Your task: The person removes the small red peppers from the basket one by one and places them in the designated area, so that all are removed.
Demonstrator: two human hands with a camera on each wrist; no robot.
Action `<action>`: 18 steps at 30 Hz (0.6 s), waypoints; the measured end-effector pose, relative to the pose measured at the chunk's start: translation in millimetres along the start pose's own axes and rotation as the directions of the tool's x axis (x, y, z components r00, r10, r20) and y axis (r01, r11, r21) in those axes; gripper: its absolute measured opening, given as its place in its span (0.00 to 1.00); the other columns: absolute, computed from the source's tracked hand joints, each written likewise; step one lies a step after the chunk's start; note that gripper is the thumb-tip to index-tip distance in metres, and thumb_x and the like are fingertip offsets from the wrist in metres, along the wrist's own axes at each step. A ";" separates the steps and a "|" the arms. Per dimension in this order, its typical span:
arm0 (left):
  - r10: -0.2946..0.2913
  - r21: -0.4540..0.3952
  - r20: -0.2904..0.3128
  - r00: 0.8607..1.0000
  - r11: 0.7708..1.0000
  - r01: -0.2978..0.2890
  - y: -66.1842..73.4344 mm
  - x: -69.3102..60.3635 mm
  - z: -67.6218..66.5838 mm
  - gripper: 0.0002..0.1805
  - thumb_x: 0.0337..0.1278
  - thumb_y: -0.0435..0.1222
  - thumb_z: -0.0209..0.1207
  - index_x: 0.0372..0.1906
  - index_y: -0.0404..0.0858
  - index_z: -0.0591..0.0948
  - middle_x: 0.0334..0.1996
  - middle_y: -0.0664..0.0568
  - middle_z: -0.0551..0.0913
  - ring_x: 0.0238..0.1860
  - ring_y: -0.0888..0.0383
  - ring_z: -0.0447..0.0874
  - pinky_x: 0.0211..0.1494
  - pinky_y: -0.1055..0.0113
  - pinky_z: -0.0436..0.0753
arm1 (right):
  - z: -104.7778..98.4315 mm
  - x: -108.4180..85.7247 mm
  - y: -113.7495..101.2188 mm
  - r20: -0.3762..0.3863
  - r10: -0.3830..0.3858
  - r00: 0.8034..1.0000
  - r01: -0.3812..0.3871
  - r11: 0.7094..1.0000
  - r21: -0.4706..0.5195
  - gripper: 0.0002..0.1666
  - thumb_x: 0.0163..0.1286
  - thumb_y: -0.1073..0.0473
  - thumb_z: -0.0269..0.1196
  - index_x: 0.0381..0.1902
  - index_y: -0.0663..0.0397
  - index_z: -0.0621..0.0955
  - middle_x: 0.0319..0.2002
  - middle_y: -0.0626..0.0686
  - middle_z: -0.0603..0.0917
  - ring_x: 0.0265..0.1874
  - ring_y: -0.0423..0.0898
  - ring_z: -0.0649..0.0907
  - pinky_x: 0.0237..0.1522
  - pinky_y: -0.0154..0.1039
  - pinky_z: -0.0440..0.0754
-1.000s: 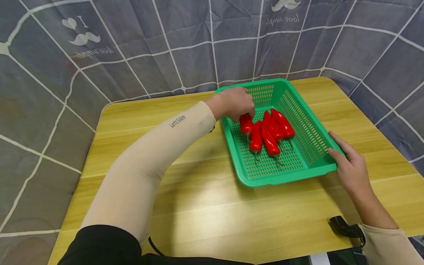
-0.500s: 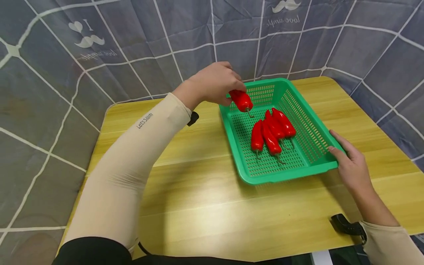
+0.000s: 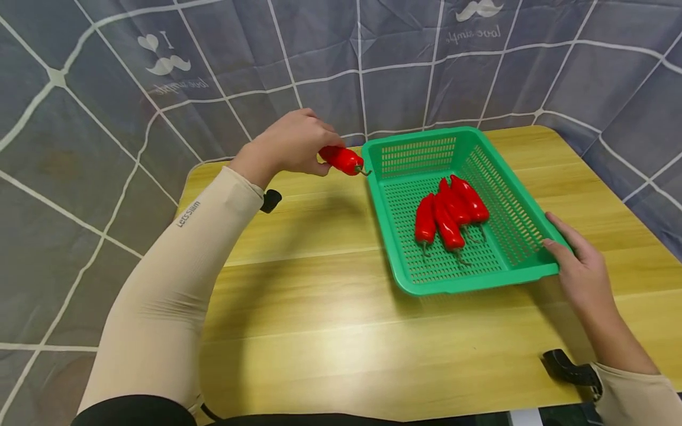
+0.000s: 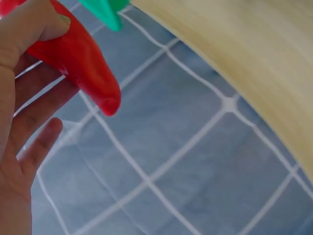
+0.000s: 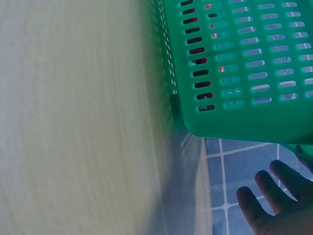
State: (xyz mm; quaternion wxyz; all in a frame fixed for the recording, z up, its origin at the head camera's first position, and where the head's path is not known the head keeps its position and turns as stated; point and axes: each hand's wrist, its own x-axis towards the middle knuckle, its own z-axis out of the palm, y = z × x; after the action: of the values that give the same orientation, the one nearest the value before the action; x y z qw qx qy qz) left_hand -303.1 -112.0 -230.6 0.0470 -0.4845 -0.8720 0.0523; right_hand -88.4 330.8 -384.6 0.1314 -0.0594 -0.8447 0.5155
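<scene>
In the head view my left hand (image 3: 295, 142) pinches a glossy red pepper (image 3: 343, 160) in the air, just left of the green basket (image 3: 391, 260). The left wrist view has the thumb pressed on this pepper (image 4: 90, 63), its tapered end sticking out past the fingers. Several more red peppers (image 3: 450, 228) lie side by side on the basket floor, curved stems towards me. My right hand (image 3: 583, 269) grips the basket's right rim near the front corner, thumb over the inner side. In the right wrist view its fingers (image 5: 276, 196) extend below the rim.
A yellow wooden table (image 3: 319, 331) carries the basket on its right half. Grey-blue cloth (image 3: 256, 65) with white grid lines hangs around the back and sides. Black straps with mounts (image 3: 570, 370) sit at the wrists.
My left hand has lifted one red pepper out of the basket and carried it leftwards past the rim. The right hand keeps its hold on the basket. The head view has shifted slightly.
</scene>
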 end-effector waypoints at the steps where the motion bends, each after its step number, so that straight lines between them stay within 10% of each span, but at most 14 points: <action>1: -0.021 -0.008 0.013 1.000 1.000 0.021 -2.1 -4.6 3.1 0.16 0.53 0.39 0.66 0.48 0.39 0.87 0.40 0.50 0.88 0.38 0.52 0.81 0.55 0.52 0.73 | 0.1 -0.2 0.7 0.000 0.001 1.000 -0.001 1.000 0.001 0.29 0.79 0.54 0.54 0.75 0.39 0.69 0.65 0.36 0.73 0.47 0.29 0.74 0.42 0.17 0.70; 18: -0.246 -0.214 0.161 0.956 0.937 0.277 -18.5 -68.7 57.7 0.08 0.57 0.40 0.62 0.36 0.39 0.83 0.24 0.53 0.79 0.25 0.56 0.73 0.34 0.61 0.74 | 1.1 -0.8 2.5 -0.012 0.048 0.999 -0.048 0.998 0.042 0.28 0.79 0.54 0.55 0.75 0.36 0.70 0.68 0.36 0.72 0.52 0.30 0.74 0.44 0.16 0.69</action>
State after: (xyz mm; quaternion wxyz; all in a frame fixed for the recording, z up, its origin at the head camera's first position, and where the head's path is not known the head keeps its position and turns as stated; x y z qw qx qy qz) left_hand -290.1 -182.7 -287.4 -0.0616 -0.3618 -0.9299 -0.0258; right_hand -88.0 330.8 -387.4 0.1258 -0.0802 -0.8312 0.5356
